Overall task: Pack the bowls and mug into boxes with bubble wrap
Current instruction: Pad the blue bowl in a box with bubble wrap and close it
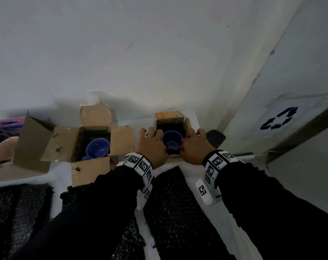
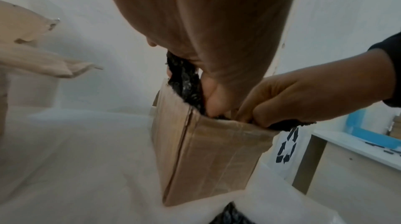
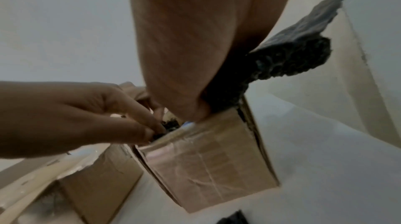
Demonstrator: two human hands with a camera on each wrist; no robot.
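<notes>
hands — left hand [image 1: 152,145] and right hand [image 1: 192,146] — both pinching black bubble wrap [image 2: 186,81] inside small box [image 3: 208,159]

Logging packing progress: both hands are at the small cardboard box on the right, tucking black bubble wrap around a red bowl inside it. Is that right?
Not quite: the bowl is blue, as the head view shows. The rest holds: left hand and right hand work black bubble wrap into the small cardboard box.

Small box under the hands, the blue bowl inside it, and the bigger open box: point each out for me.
small box [image 2: 208,155], left wrist view, on its taped front wall.
blue bowl [image 1: 172,140], head view, on its inner surface.
bigger open box [image 1: 63,145], head view, on its left flap.
</notes>
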